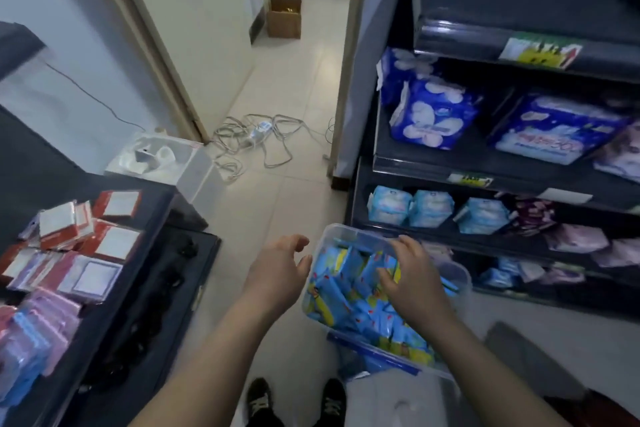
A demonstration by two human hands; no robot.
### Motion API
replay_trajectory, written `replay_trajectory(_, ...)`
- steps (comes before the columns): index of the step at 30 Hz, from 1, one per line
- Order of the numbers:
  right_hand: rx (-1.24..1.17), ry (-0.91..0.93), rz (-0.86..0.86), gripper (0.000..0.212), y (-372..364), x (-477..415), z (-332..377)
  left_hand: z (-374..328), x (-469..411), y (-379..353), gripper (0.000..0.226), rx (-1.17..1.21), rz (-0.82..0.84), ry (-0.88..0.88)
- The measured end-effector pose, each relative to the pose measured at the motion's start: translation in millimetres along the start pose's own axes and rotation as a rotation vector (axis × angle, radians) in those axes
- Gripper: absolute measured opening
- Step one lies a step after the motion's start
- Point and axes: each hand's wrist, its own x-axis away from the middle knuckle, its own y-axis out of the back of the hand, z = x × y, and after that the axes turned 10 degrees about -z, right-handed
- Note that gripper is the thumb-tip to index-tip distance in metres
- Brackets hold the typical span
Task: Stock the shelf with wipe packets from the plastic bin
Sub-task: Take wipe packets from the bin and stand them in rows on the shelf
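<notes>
A dark shelving unit (pixel 433 156) fills the right side. Its middle shelf carries dark blue pad packs (pixel 433 114), the shelf below holds light blue packs (pixel 412 208), and pink and purple packs (pixel 575 239) lie further right. Yellow price labels (pixel 540 52) sit on the shelf edges.

A pale tiled floor (pixel 287 97) runs down the middle towards a doorway. On the left stands a dark display stand (pixel 145 288), loaded with red-and-white boxes (pixel 110 239) and, nearer the camera, pink and blue packets (pixel 38 333).

The clear plastic bin (pixel 337 228) is low in the view, just in front of the unit's lower shelves. It is filled with blue-and-yellow wipe packets (pixel 349 288) heaped loosely. What it rests on is not clear.

Another clear container (pixel 173 159) holding white things stands behind the display stand. An open cardboard box (pixel 284 17) sits on the floor further back.

The right hand (pixel 412 274) lies on the heap inside the bin, with fingers and thumb bent down into the packets. The blur hides whether it has closed round any. The left hand (pixel 280 270) hovers just beside the bin's left wall, fingers loosely spread and holding nothing.

A tangle of white cables (pixel 259 135) lies on the floor by the doorway. Two black shoes (pixel 259 399) show at the bottom edge.
</notes>
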Motion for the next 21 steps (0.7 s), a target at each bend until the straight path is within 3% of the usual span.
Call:
replay_trajectory(7, -0.01, -0.163, 0.081, 0.048, -47.6, -0.2, -66.4, 28.2, -33.3, -89.8, 0.036, -0.132, 0.219, 0.028)
replay_trajectory(12, -0.067, -0.261, 0.096, 0.045, -90.5, -6.0, -95.8, 51.9, -65.6, -153.6, 0.051, -0.252, 0.391, -0.035)
replay_trajectory(18, -0.088, -0.321, 0.108, 0.043, -140.2, -16.4, -121.2, 83.4, -92.5, -220.2, 0.061, -0.415, 0.523, -0.148)
replay_trajectory(21, -0.094, -0.323, 0.106, 0.042, -158.0, -21.5, -127.0, 99.7, -95.5, -236.2, 0.052, -0.494, 0.514, -0.165)
